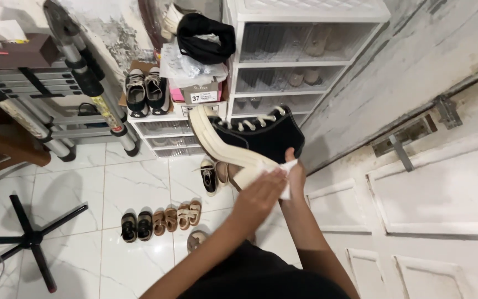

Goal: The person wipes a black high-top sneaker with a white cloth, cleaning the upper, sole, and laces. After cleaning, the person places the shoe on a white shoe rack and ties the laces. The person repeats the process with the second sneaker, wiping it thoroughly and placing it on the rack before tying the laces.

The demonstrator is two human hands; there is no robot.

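Black sneaker (261, 138), white cloth (286, 173), both hands.

Small shoes (161, 220) on tiled floor (128, 188), drawer units (305, 55), folded ladder (89, 83).

We see a white marble-look tile floor (134, 194) with thin grey veins; on it, near the middle, stands a row of small shoes (160, 220), two dark ones on the left and tan ones on the right; one more tan shoe (196, 240) lies just below this row; a dark small shoe with white laces (209, 177) rests higher up, near the drawers; a black stand with spread legs (29, 239) sits on the floor at the left; white plastic drawer units (164, 135) and a folded ladder (87, 83) also stand on the floor.
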